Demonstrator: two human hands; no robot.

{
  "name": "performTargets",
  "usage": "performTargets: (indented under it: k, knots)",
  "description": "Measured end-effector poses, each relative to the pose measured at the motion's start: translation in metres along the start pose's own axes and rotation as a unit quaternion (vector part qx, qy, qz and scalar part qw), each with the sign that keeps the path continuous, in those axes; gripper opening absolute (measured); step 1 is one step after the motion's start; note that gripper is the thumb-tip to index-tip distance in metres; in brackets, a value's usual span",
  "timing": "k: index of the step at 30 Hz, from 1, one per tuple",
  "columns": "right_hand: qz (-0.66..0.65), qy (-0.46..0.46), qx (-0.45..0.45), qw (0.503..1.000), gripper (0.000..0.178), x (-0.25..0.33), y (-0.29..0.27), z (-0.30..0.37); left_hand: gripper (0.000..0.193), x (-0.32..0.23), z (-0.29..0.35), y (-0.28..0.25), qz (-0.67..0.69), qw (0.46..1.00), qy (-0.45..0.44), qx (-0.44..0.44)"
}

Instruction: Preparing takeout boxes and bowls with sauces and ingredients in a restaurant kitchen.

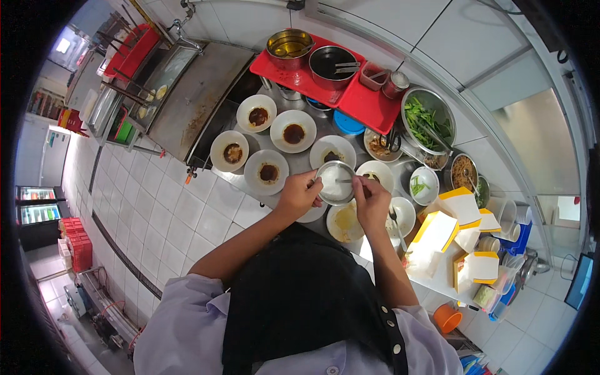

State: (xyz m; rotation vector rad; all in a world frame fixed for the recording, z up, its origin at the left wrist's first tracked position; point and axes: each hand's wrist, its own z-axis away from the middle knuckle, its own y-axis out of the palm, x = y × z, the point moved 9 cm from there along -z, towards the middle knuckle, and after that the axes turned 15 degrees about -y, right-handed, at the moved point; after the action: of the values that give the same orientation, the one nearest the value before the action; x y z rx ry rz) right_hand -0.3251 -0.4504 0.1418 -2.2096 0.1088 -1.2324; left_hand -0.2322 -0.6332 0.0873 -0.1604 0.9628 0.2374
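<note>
"Hands, quick?"

"Left hand (299,196): fingers curled shut on the left rim of a small steel bowl (345,195). Right hand (373,199): closed in a pinch on a thin metal utensil (343,181) that reaches into that bowl. Can't tell whether it touches the rim too."

"Bowl location, contents?"

"Held up between both hands, over the near part of the steel surface (323,125), just beyond the black apron (294,300). White contents inside; grain too small to tell."

"Around it?"

"White bowls (256,102) to the left and far side, several with dark brown sauce at the bottom. Near right, a yellowish-stained bowl (337,232), then another white one with a spoon (395,220) in it."

"Far side?"

"Red trays (374,103) carrying a pot of yellow liquid (275,41) and a pot of dark liquid (317,75). Blue round lid (349,123) just nearer."

"Right?"

"Large steel bowl of cut greens (449,112) at far right; nearer, white-and-yellow cartons (431,231), some with flaps up. Orange bucket (447,318) below, near right."
</note>
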Motion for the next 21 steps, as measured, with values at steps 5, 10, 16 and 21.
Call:
performTargets:
  k: [5, 10, 16, 21]
  knots:
    - [-0.184, 0.16, -0.07, 0.967, 0.025, -0.053, 0.009, 0.002, 0.023, 0.011, 0.0, -0.005, 0.007, 0.999, 0.0, -0.031]
    - [0.03, -0.021, -0.032, 0.999, 0.023, -0.016, -0.008, -0.031, 0.024, 0.039, -0.008, -0.014, 0.029, 0.999, -0.023, -0.03]
    - [-0.074, 0.061, 0.038, 0.995, 0.025, -0.048, 0.031, 0.003, 0.023, 0.03, -0.002, -0.011, 0.044, 0.999, -0.01, -0.023]
    - [-0.224, 0.208, -0.031, 0.951, 0.027, -0.084, 0.035, 0.01, 0.023, 0.038, -0.01, -0.012, 0.017, 0.999, -0.011, -0.033]
